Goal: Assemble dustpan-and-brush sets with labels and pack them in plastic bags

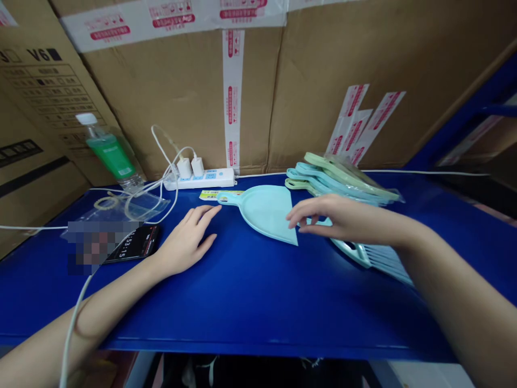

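A light blue dustpan (267,211) lies flat on the blue table, its handle pointing left and its wide edge to the right. My left hand (186,240) is open beside the handle, palm down, its fingertips close to the handle's end. Over the pan's right edge hovers my right hand (323,215), thumb and fingers loosely bent and apart, holding nothing that I can see. Partly under that hand and forearm is a light blue hand brush (355,253); its bristles point right and the forearm hides some of it.
Behind my right hand lies a stack of green and blue dustpans (339,175), partly in clear plastic. A power strip (218,177) with white chargers, a bottle (113,156), white cables and a phone (139,242) are on the left. Cardboard (181,91) walls the back.
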`<state>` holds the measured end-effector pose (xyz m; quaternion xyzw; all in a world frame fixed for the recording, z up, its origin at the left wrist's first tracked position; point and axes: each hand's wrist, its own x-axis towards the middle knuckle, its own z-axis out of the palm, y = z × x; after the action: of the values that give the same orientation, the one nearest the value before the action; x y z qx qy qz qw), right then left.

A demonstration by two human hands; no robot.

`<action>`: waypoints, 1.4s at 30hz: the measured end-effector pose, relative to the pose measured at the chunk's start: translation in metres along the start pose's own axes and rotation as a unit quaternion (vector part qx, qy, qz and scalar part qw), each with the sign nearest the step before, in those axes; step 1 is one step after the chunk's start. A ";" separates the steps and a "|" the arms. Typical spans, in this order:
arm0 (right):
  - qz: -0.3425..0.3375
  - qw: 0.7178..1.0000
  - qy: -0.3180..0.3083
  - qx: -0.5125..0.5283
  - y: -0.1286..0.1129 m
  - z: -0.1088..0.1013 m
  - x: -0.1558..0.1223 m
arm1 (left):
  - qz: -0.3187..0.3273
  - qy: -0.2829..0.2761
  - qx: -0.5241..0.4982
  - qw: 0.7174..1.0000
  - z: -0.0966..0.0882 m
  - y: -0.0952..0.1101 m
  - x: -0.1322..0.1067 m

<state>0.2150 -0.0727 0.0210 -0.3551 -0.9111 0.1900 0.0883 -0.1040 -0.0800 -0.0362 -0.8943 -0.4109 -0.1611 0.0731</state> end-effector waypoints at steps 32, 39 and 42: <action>0.021 0.971 0.061 -0.229 -0.033 0.013 -0.002 | 0.144 -0.066 -0.052 0.986 -0.013 0.049 -0.004; -0.038 0.973 0.102 -0.202 -0.043 0.048 0.022 | 0.160 -0.030 -0.143 0.976 -0.014 0.055 -0.011; -0.020 0.978 0.101 -0.184 -0.043 0.057 0.030 | 0.109 0.023 -0.148 0.983 -0.015 0.044 -0.008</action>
<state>0.1500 -0.0977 -0.0126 -0.3642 -0.9237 -0.0196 0.1170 -0.0785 -0.1184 -0.0245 -0.9309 -0.2807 -0.2314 -0.0335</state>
